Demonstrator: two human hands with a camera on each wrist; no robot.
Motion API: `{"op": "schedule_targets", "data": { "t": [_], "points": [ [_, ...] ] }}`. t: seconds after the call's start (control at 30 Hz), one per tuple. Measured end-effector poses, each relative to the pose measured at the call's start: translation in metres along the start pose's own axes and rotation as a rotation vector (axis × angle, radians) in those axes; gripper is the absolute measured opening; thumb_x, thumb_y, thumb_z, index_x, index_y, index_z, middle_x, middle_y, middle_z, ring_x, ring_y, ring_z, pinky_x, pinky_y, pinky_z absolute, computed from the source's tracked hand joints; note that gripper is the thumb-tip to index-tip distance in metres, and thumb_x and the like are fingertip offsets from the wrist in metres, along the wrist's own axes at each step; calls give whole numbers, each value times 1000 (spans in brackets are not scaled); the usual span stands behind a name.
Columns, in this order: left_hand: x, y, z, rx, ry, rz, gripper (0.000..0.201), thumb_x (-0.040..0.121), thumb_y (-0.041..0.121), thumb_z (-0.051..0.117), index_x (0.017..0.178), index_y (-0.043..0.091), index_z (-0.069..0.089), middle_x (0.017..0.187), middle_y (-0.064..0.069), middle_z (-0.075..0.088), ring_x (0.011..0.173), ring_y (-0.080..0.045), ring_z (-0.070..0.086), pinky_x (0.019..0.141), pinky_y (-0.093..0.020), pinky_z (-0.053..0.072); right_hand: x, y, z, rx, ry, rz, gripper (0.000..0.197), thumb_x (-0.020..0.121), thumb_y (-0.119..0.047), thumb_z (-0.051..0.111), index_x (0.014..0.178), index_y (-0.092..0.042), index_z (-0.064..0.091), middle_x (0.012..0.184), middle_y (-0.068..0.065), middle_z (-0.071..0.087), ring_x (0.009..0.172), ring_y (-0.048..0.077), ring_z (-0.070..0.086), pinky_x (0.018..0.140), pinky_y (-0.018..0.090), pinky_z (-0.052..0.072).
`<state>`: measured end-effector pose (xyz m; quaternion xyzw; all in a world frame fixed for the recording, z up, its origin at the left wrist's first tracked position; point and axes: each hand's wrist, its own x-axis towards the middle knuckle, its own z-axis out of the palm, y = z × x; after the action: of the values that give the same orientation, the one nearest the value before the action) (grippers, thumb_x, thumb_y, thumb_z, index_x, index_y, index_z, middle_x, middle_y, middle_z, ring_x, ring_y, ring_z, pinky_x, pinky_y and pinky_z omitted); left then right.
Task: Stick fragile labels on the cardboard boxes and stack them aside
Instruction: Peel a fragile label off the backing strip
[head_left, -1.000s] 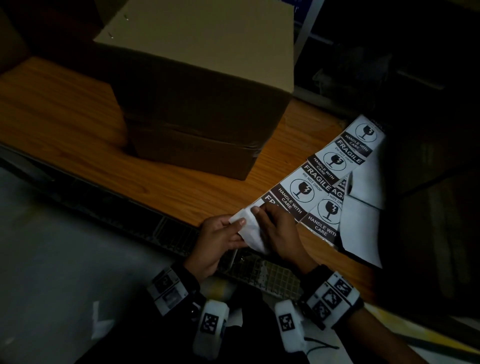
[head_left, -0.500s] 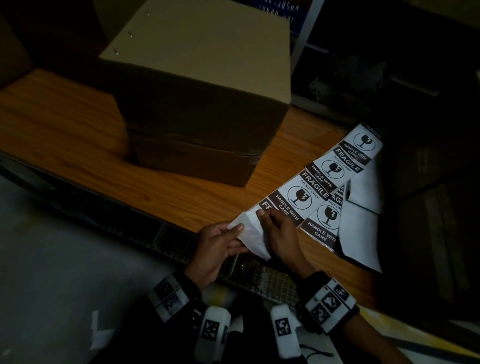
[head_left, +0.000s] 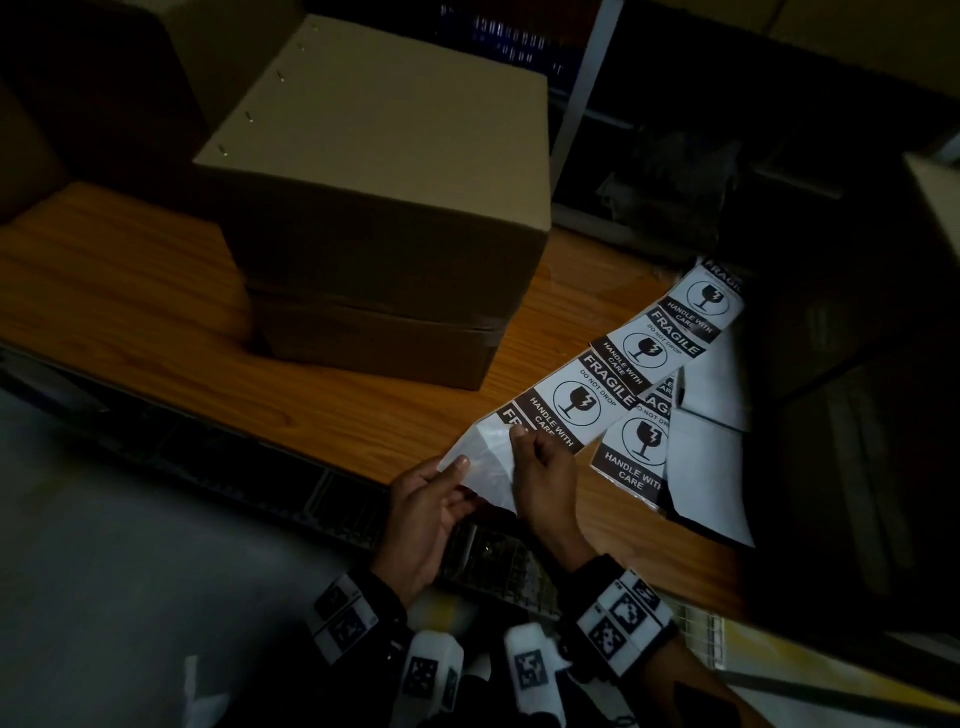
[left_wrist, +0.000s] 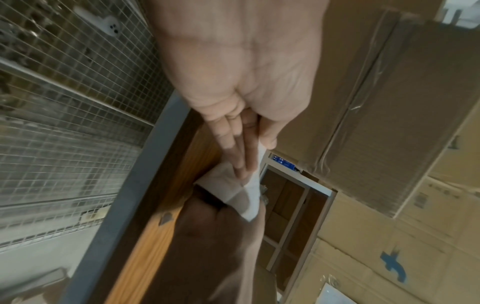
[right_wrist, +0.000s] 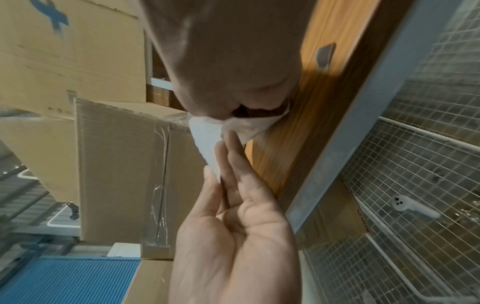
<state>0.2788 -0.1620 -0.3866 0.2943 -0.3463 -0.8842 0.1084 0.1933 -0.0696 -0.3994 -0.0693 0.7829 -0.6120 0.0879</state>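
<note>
A plain brown cardboard box (head_left: 374, 208) with a taped seam stands on the wooden table (head_left: 130, 291); no label shows on its visible faces. A strip of black-and-white fragile labels (head_left: 608, 384) runs from the far right down to my hands at the table's front edge. My left hand (head_left: 457, 470) pinches the corner of the white backing flap (head_left: 488, 457) between thumb and fingers (left_wrist: 242, 162). My right hand (head_left: 519, 434) pinches the strip's near end, where a label begins. In the right wrist view the flap (right_wrist: 205, 142) stretches between both hands.
A second label piece (head_left: 636, 452) and bare white backing sheets (head_left: 711, 467) lie right of the strip. A wire mesh basket (right_wrist: 415, 144) holding a small white earbud-like object (right_wrist: 413, 207) hangs under the table's front edge. Large cardboard boxes (left_wrist: 389, 102) and a metal shelf frame (head_left: 582, 83) stand behind.
My left hand has drawn the white backing flap a little away from the right hand, so more of the flap shows. The box and strip have stayed put.
</note>
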Motion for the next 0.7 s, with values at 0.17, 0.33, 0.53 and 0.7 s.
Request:
{"op": "schedule_targets", "data": {
  "t": [0.17, 0.33, 0.53, 0.7],
  "points": [
    [-1, -3, 0, -39, 13, 14, 24, 94, 6, 54, 115, 1, 64, 111, -17, 71, 98, -28, 70, 69, -31, 58, -4, 1, 2, 4, 72, -3, 38, 101, -26, 52, 64, -16, 46, 58, -1, 44, 58, 12, 43, 56, 30, 35],
    [-4, -1, 7, 169, -20, -80, 36, 84, 32, 66, 112, 9, 66, 102, -14, 74, 91, -27, 71, 70, -34, 54, 7, -3, -10, -188, 107, -39, 39, 100, -32, 50, 64, -19, 49, 56, -5, 48, 53, 8, 45, 52, 28, 34],
    [7, 1, 20, 387, -146, -79, 26, 94, 7, 59, 118, 15, 63, 104, -7, 75, 94, -27, 72, 79, -45, 58, 13, -2, -14, -343, 67, -66, 31, 96, -45, 53, 82, -19, 65, 71, -2, 66, 66, 13, 63, 61, 36, 52],
    [14, 2, 11, 326, -144, -120, 32, 94, 1, 56, 124, 12, 59, 113, -8, 72, 103, -28, 69, 88, -47, 55, 20, -20, -34, 245, -276, 405, 59, 84, -51, 69, 92, 7, 68, 88, 29, 68, 73, 31, 64, 66, 38, 50]
  ]
}}
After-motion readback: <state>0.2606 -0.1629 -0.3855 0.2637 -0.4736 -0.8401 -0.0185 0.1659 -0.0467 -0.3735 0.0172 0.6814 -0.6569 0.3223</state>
